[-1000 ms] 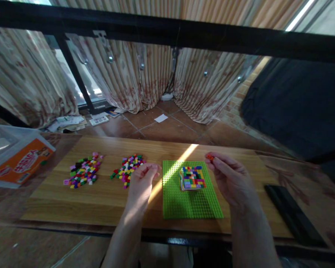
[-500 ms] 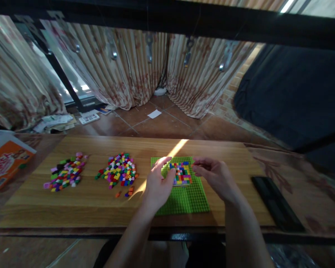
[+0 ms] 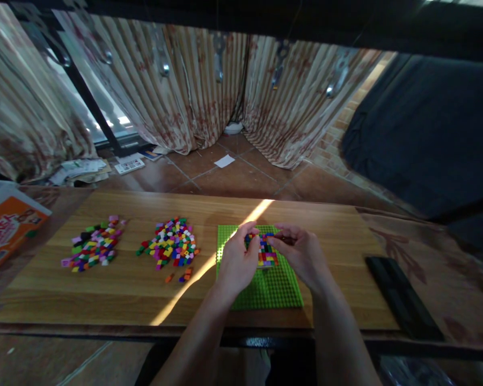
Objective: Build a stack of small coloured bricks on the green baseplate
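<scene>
A green studded baseplate (image 3: pixel 265 292) lies on the wooden table, bearing a block of multicoloured building bricks (image 3: pixel 268 259) on its far half. My left hand (image 3: pixel 240 262) is at the block's left side, thumb and fingers apart and curved around that edge. From the right, my right hand (image 3: pixel 300 253) reaches over the block's far right corner, thumb and fingertips pinched together. Whatever lies between those fingertips is too small and covered to make out. Both hands hide parts of the block.
Two heaps of loose bricks, a nearer heap (image 3: pixel 173 244) and a farther heap (image 3: pixel 94 246), lie to the left. A few stray bricks (image 3: pixel 187 274) sit apart. A black tray (image 3: pixel 402 297) is at the right end, an orange-and-white package (image 3: pixel 12 230) at the far left.
My right hand has moved left, from beside the block to over its far right corner. My left hand has shifted slightly right, closer around the block. The view has tilted a little.
</scene>
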{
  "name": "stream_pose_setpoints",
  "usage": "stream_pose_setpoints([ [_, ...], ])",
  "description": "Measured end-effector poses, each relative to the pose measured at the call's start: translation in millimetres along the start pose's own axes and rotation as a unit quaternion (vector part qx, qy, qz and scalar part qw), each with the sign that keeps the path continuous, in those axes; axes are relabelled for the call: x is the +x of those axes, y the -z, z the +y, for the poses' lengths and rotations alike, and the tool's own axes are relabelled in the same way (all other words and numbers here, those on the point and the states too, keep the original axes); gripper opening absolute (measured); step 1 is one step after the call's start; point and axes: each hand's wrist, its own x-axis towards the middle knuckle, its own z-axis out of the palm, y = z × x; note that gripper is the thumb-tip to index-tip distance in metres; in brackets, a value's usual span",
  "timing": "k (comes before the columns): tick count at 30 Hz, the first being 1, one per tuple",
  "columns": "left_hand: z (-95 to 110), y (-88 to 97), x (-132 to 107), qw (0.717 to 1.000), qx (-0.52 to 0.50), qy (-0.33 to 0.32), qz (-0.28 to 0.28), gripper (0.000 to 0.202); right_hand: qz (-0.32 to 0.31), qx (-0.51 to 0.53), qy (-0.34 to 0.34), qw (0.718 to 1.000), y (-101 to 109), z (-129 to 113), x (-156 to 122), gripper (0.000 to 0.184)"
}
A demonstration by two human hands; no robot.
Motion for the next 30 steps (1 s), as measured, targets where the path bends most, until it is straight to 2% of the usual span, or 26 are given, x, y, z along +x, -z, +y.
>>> stream_pose_setpoints([
  [6, -1.8, -8.3, 9.2, 1.0, -0.005, 0.012, 0.008, 0.024, -0.004, -0.01, -0.007, 1.0, -1.3, -0.5, -0.1, 0.042],
  [13, -4.2, -18.0, 17.8, 0.998, -0.031, 0.06, 0.007, 0.023, -0.018, 0.015, -0.028, 0.999, 1.3, -1.7, -0.8, 0.043],
  [18, -4.1, -18.4, 16.4, 0.998, -0.045, 0.045, 0.01, 0.017, -0.043, 0.042, -0.025, 0.998, 4.0, -1.0, -0.6, 0.037],
  [22, -4.2, -18.3, 15.6, 0.998, -0.054, 0.044, 0.01, 0.015, -0.035, 0.036, -0.026, 0.998, 4.7, -2.3, 1.5, 0.027],
  [30, -4.5, -19.5, 14.6, 0.998, -0.042, 0.04, -0.001, 0.015, -0.036, 0.058, -0.036, 0.997, 2.0, -3.0, 3.3, 0.024],
])
